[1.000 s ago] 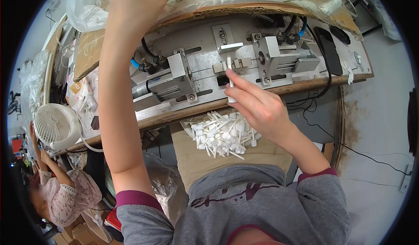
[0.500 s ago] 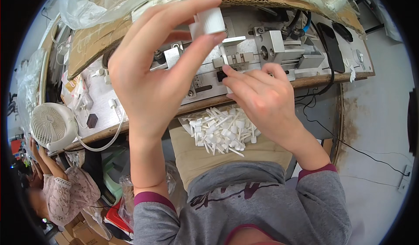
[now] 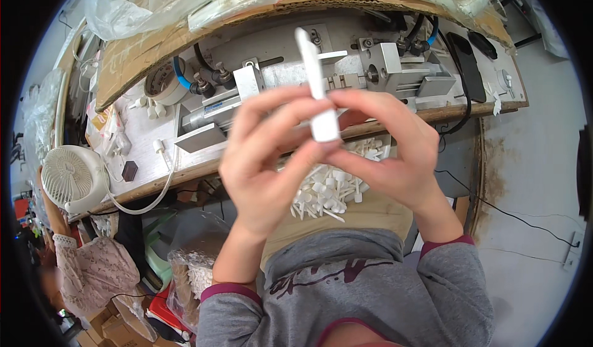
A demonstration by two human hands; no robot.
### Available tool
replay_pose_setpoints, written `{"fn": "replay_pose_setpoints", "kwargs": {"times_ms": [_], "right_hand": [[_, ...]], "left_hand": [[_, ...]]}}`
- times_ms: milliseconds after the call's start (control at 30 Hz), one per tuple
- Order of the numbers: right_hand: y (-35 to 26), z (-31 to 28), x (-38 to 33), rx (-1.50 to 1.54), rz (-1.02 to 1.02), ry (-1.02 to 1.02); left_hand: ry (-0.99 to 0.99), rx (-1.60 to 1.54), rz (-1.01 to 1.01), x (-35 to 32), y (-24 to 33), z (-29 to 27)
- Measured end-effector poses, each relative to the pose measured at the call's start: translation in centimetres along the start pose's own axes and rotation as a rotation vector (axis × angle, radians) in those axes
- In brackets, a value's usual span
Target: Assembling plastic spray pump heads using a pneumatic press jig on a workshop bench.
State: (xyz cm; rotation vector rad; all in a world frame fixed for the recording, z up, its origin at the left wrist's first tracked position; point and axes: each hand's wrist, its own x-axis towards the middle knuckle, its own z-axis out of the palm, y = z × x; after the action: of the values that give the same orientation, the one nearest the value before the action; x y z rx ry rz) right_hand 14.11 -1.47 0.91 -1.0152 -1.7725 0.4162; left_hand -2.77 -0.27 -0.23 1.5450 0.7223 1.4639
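Observation:
Both my hands meet in front of the bench on a white plastic stick with a thick blocky end [image 3: 324, 127], tilted upward and blurred. My left hand [image 3: 262, 161] pinches it from the left, thumb at the lower end and fingers higher up. From the other side my right hand [image 3: 398, 152] grips it between thumb and forefinger. Just beyond them is the metal clamping fixture [image 3: 343, 81] on the bench. Below, partly covered by my hands, a pile of similar small white plastic pieces [image 3: 330, 192] lies on my lap.
Metal slides with air fittings [image 3: 207, 87] flank the fixture left and right. A small white fan [image 3: 74, 177] stands at the bench's left end. A black phone [image 3: 466, 66] lies at the right. Cardboard [image 3: 142, 56] overhangs the back. Another person's sleeve [image 3: 102, 273] shows lower left.
My left hand has come down and right from high over the bench. My right hand has left the fixture and moved to the left hand; both now hold the white piece.

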Motion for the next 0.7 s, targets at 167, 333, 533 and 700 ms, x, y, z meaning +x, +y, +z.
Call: {"fn": "replay_pose_setpoints", "kwargs": {"times_ms": [167, 333, 533, 700], "right_hand": [[0.4, -0.3, -1.1, -0.065, -0.065, 0.019], [2.6, -0.3, -1.5, -0.247, -0.087, -0.066], [1.5, 0.7, -0.5, -0.736, -0.266, -0.316], [1.6, 0.7, 0.7, -0.714, -0.235, -0.407]], "left_hand": [[0.031, 0.047, -0.139, -1.8, 0.2, 0.5], [-0.037, 0.400, 0.091, -1.7, -0.4, -1.6], [-0.017, 0.460, 0.132, -1.7, -0.3, -1.4], [0.058, 0.462, 0.111, -1.8, -0.8, -1.5]]}}
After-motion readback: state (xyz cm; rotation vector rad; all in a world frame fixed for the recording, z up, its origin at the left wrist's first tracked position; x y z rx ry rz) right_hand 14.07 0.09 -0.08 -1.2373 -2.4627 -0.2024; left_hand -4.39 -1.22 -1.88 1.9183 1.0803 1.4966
